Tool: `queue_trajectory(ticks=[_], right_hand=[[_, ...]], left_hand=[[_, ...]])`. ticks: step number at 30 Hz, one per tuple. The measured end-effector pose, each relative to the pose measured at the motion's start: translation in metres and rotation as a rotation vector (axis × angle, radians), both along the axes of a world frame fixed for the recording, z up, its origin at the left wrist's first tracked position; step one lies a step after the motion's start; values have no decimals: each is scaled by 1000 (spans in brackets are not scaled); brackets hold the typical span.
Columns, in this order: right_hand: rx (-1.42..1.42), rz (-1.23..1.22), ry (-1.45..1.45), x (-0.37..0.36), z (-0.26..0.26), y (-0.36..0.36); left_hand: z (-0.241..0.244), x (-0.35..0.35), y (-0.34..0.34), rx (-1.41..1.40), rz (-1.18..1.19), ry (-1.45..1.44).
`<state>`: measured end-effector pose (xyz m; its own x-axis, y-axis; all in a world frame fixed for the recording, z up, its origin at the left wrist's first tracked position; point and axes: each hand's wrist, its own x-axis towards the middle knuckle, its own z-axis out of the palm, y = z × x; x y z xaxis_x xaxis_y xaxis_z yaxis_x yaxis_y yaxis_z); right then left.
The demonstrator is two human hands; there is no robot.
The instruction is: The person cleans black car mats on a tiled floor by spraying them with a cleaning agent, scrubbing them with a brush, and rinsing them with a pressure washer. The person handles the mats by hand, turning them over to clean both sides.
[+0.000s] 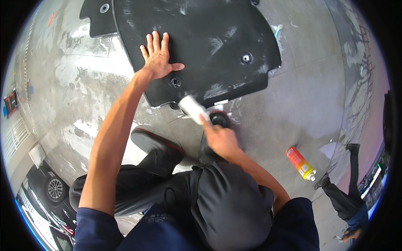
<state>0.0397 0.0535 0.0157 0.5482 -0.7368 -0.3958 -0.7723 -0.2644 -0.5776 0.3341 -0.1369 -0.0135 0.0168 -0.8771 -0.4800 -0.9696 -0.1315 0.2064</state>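
Observation:
A black car floor mat (201,37) lies on the wet concrete floor before me, with white foam smears and round fastener eyelets in it. My left hand (158,61) presses flat on the mat, fingers spread and holding nothing. In my right hand (221,139) is a brush (193,108), its head white as if coated in foam and blurred by motion. The brush head is at the mat's near edge, above my shoe; whether it touches the mat I cannot tell.
A second black mat (102,23) lies partly under the first at upper left. A red and yellow aerosol can (300,163) lies on its side at right. Another person (340,197) walks at far right. A dark car (51,191) stands at lower left.

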Motion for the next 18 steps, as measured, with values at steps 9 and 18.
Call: queue_trajectory(ticks=[9,18], right_hand=[[-418,-549,74,-158,-64,-69],[-156,-1006,-187,-108,-40,-61]], left_hand=[[6,4,0,-42,-39,52],[-3,-6,33,-107,-168,-37]])
